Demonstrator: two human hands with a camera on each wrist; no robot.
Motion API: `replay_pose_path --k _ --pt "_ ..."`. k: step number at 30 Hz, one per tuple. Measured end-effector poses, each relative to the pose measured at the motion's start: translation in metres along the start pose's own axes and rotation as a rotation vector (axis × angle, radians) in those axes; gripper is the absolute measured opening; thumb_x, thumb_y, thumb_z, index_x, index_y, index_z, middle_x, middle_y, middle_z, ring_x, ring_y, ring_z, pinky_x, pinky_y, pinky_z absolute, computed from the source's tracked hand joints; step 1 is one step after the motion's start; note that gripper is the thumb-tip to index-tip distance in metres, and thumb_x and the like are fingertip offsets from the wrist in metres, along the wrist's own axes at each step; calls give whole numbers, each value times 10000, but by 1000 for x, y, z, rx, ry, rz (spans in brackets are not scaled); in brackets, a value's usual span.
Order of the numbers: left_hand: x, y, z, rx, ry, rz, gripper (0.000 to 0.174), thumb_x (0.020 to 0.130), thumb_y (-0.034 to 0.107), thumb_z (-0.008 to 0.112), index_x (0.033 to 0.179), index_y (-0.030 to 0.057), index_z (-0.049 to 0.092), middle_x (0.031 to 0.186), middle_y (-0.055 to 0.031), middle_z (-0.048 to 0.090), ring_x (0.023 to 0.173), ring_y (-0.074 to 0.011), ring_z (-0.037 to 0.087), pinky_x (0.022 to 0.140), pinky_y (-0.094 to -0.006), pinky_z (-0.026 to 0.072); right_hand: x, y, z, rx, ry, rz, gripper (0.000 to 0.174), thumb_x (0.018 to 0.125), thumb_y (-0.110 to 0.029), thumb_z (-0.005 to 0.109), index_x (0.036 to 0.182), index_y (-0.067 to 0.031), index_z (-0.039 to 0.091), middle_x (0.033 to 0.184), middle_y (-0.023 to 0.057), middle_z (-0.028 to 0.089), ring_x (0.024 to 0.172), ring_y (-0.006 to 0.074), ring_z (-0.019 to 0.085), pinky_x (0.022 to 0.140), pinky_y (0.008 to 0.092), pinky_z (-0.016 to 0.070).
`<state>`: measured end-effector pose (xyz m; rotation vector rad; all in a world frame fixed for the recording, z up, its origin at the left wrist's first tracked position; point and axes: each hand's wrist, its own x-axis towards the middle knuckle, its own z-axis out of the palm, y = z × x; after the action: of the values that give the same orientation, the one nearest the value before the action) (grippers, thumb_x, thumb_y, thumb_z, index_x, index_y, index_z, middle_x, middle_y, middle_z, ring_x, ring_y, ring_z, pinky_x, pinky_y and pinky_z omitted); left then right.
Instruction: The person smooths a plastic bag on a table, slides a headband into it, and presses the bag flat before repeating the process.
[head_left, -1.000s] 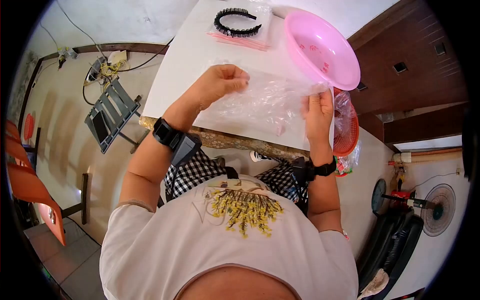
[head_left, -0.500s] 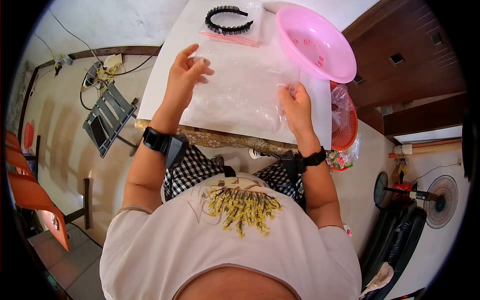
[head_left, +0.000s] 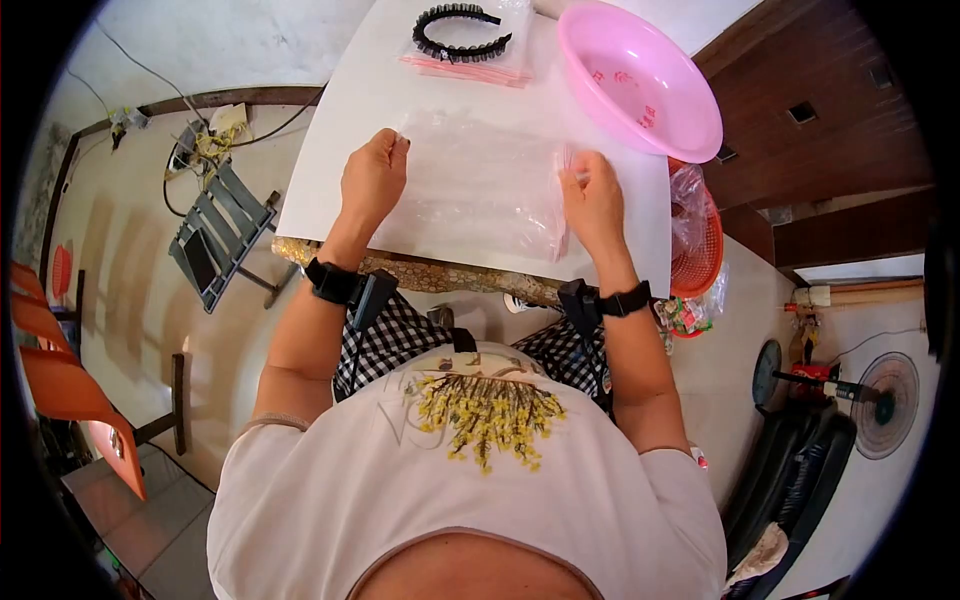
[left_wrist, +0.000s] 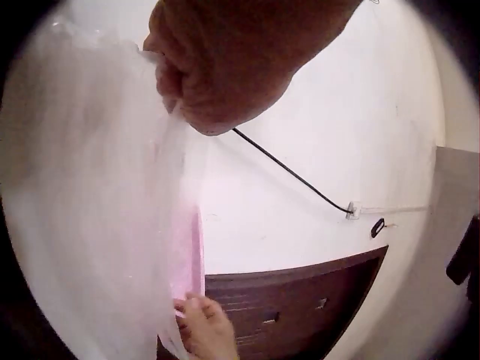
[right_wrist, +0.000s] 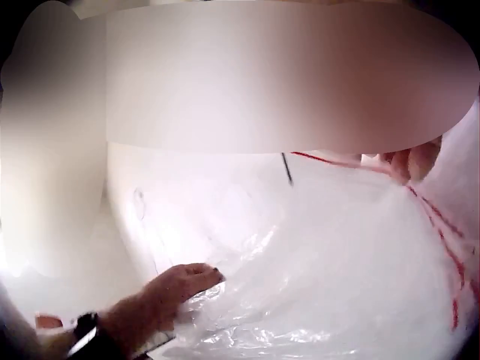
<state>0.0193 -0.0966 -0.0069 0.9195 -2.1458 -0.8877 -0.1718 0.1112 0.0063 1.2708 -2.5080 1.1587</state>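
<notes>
A wide clear zip bag [head_left: 480, 190] is stretched between both hands, close over the white table. My left hand [head_left: 375, 180] pinches its left end between thumb and curled fingers. At the other end, my right hand [head_left: 595, 205] pinches the pink zip edge. In the right wrist view, red zip lines [right_wrist: 454, 262] fan out from the right fingertips [right_wrist: 420, 161], and the plastic [right_wrist: 322, 255] is shiny and wrinkled. The left wrist view shows the milky sheet [left_wrist: 90, 187] hanging below the left fist [left_wrist: 232, 67].
Beyond the bag, a black headband [head_left: 463, 52] lies on a stack of pink-edged clear bags [head_left: 465, 75]. A pink basin [head_left: 645, 80] stands at the table's back right. An orange-red basket [head_left: 697, 255] holding plastic is below the right edge. A folding stool [head_left: 225, 235] stands left.
The left hand went left, opened away from the plastic, then closed on the bag's left end. The right hand moved left with the zip edge. The bag now lies flatter and straighter.
</notes>
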Motion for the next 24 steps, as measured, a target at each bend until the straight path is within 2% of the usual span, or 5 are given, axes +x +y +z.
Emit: replay_pose_path --k 3,12,16,19,24 --pt "0 3 -3 104 -37 -18 244 918 246 509 802 34 542 643 -184 576 632 -395 564 562 -452 427 5 -47 -19 -18 -71 -211 194 804 -125 620 953 -5 587 1002 177 603 932 338 567 795 409 459" --pt "6 -13 0 329 -20 -6 172 900 247 538 932 87 591 744 -143 632 710 -360 611 590 -442 470 -13 -5 39 -318 -598 -330 711 855 -461 565 1411 -86 330 1515 160 179 1404 348 133 1112 497 170" --pt "0 31 -15 241 133 348 117 855 166 589 962 123 605 874 -99 644 702 -324 623 570 -427 484 -13 -7 39 -375 -619 -327 796 821 -558 558 1438 -129 296 1522 159 158 1407 351 119 1119 497 141" --pt "-13 65 1 237 -374 593 178 822 184 622 983 109 617 960 -75 636 924 -272 606 775 -420 479 -12 -16 33 -379 -634 -314 815 804 -557 578 1442 -143 287 1521 156 164 1405 353 123 1120 498 131" --pt "-15 21 37 594 -405 628 572 825 379 598 1310 109 457 1382 -118 407 1318 -273 330 1054 -535 229 -16 -10 40 -348 -572 -307 819 777 -531 615 1427 -132 318 1516 163 183 1407 345 132 1116 501 139"
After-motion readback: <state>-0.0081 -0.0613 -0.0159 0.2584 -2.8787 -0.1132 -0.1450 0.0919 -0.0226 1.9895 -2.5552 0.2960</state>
